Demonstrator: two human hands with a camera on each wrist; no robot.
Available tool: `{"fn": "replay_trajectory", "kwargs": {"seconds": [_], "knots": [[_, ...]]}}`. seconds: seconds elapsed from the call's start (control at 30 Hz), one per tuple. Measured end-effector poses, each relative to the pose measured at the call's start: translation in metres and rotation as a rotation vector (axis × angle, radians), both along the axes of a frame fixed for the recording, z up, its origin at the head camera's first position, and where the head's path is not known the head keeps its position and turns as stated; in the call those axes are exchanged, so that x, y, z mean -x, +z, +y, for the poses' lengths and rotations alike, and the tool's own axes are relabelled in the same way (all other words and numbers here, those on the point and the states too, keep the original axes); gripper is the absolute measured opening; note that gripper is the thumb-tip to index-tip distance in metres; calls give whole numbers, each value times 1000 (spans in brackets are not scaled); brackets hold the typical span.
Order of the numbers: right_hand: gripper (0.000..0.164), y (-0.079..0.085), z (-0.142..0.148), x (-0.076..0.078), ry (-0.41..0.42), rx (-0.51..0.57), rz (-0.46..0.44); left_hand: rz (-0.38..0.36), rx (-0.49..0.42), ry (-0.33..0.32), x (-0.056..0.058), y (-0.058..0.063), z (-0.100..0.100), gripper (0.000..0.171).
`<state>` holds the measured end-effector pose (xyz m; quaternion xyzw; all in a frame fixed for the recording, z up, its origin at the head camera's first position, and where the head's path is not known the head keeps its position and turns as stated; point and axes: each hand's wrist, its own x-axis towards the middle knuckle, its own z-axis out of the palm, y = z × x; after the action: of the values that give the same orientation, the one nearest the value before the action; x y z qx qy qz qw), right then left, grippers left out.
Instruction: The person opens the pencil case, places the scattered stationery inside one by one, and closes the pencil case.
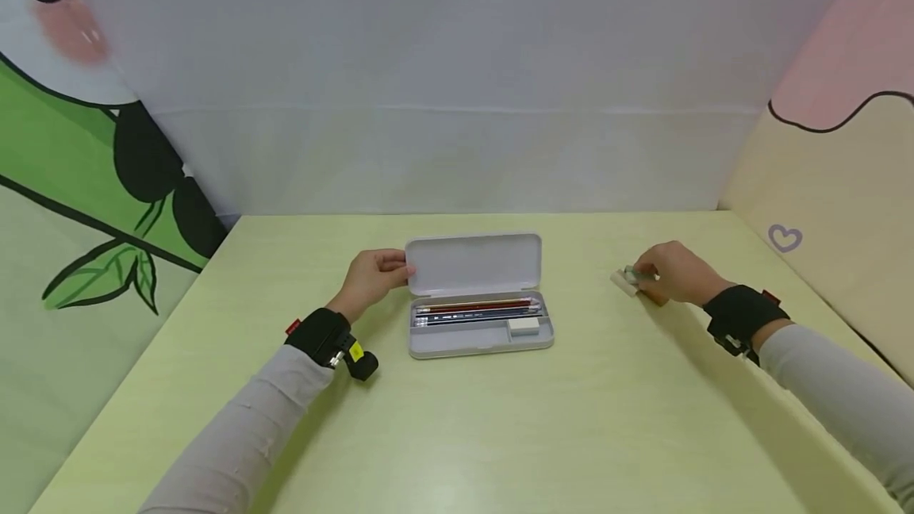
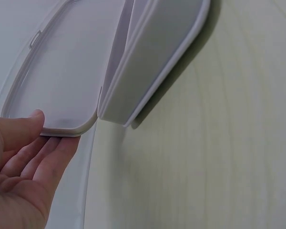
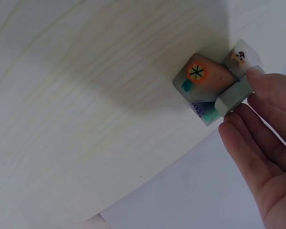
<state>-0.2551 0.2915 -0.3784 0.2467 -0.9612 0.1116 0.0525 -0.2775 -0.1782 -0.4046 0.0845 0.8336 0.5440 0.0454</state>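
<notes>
My right hand (image 1: 677, 273) pinched a greenish block (image 3: 233, 98) beside printed blocks (image 3: 202, 78) at right on the table (image 1: 457, 435), my left hand (image 1: 367, 282) pinched the left edge of the raised lid (image 1: 474, 264), pencils (image 1: 478, 312) lay far inside the pencil case (image 1: 457, 345), a white eraser (image 1: 524, 327) near right.

Your plain greys met bright prints.
You had a rectangular, plain pale-grey pencil case (image 1: 457, 336), an oblong grey-green block (image 3: 234, 97) and a chunky orange-and-grey block (image 3: 210, 82) printed with a black-lined yellow disc (image 3: 196, 72).
</notes>
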Motion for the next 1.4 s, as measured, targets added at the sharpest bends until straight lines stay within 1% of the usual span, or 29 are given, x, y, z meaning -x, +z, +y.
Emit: {"fn": "replay_trajectory", "kwargs": {"seconds": [0.13,0.27,0.5,0.67,0.8,0.93,1.2,1.4], "knots": [[7,-2,1,4,16,-18,33,8,-2,1,1,0,1,39],[1,-3,1,7,10,-18,47,7,1,-3,3,-1,1,39],[5,-3,0,9,-12,-20,2,3,3,-8,4,-4,2,39],[3,-1,-3,9,-9,-20,17,8,-1,-6,3,-3,2,39],[9,-2,-2,9,-5,-17,12,9,0,4,3,-1,3,38],[9,-3,-1,8,2,-22,3,11,0,2,2,-1,3,38],[8,2,1,6,13,-15,3,14,-6,-3,1,0,3,37],[8,7,0,4,-14,4,-43,11,1,-2,3,1,2,39]]}}
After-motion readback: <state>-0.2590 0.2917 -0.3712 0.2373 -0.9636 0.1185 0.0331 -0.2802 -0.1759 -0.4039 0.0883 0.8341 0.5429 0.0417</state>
